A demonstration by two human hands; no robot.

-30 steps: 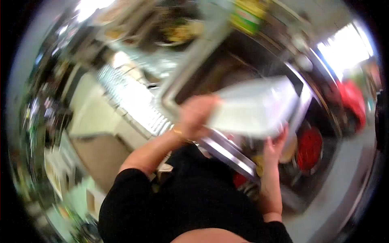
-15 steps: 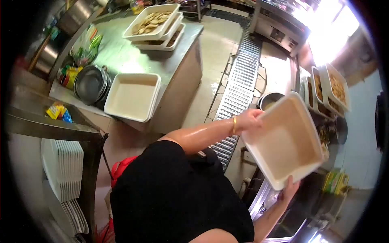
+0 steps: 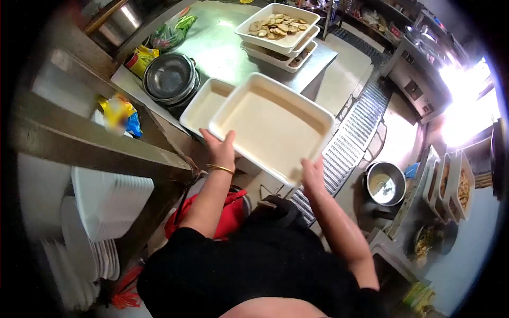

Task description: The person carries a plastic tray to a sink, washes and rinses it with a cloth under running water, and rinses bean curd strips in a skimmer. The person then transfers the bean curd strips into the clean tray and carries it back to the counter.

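A cream rectangular tray (image 3: 278,127) with nothing in it hangs in front of me, held by both hands. My left hand (image 3: 221,148), with a gold bangle at the wrist, grips its near left edge, the thumb over the rim. At the near right corner my right hand (image 3: 313,177) is closed on the rim. Behind the held tray, a similar empty tray (image 3: 204,108) sits at the metal table's near edge, partly covered from view. I cannot tell whether the two trays touch.
Trays of sliced food (image 3: 278,25) are stacked on the metal table (image 3: 225,53), near stacked metal bowls (image 3: 169,78) and bagged greens (image 3: 174,33). A pot (image 3: 384,184) stands at right, with filled trays (image 3: 450,185) beyond. White plates (image 3: 108,199) fill the left shelf.
The held tray has swung from the right side across to the left, over toward the tray on the table. My view has turned, and both hands have stayed on the tray.
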